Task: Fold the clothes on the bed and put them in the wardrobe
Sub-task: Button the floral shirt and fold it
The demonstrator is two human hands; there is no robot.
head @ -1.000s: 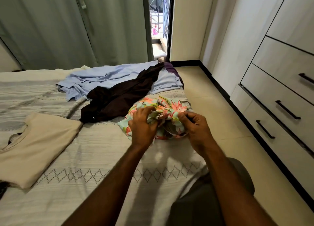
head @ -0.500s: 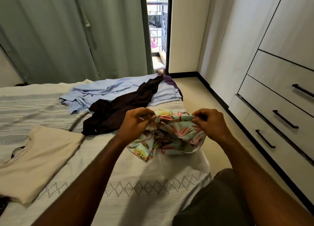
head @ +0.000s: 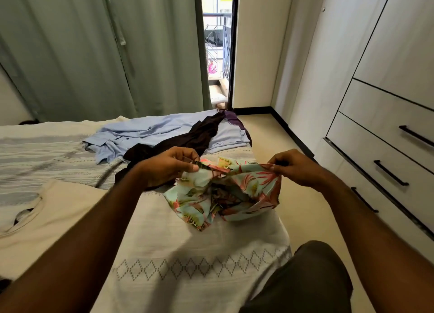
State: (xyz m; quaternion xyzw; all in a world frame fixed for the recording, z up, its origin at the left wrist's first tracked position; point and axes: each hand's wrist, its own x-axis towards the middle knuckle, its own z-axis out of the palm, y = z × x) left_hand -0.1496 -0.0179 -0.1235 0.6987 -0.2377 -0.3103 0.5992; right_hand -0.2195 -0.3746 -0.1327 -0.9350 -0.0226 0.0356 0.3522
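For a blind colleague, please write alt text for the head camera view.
Both hands, left hand and right hand, pinch the top edge of a floral garment and hold it over the bed. Behind lie a dark garment, a blue shirt and a beige top; wardrobe drawers stand right.

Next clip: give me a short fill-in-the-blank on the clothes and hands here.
1. Both hands pinch the ____-print garment.
2. The dark brown garment lies partly over the light ____ shirt.
3. The cream T-shirt lies on the bed to the person's ____.

Missing words: floral; blue; left
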